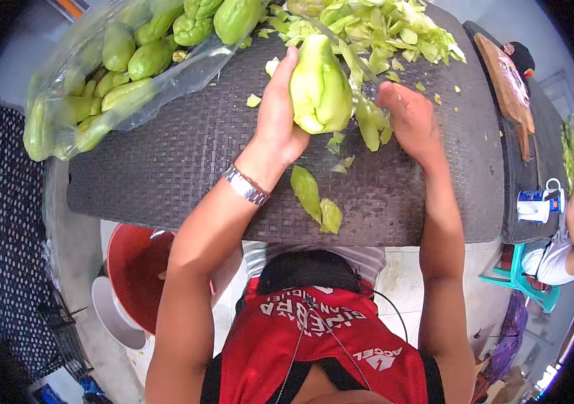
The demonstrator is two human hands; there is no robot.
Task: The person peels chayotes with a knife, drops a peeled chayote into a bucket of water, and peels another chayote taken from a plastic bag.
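My left hand (279, 108), with a metal watch at its wrist, holds a pale green chayote (322, 87) upright over the dark woven table (186, 155). The chayote's surface looks mostly peeled. My right hand (411, 121) is closed around a knife (364, 67), whose thin blade points up and left past the chayote's right side; its handle is hidden in my fist. Strips of peel (369, 124) lie or hang just left of that hand. Two larger peel pieces (306, 194) rest near the table's front edge.
A clear plastic bag (165, 91) of whole chayotes (151, 59) lies at the upper left. A peel heap (394, 27) covers the far side. Red (132, 269) and white buckets stand below left. At right are a wooden board (509, 87), a mug (536, 205) and another person (566, 249).
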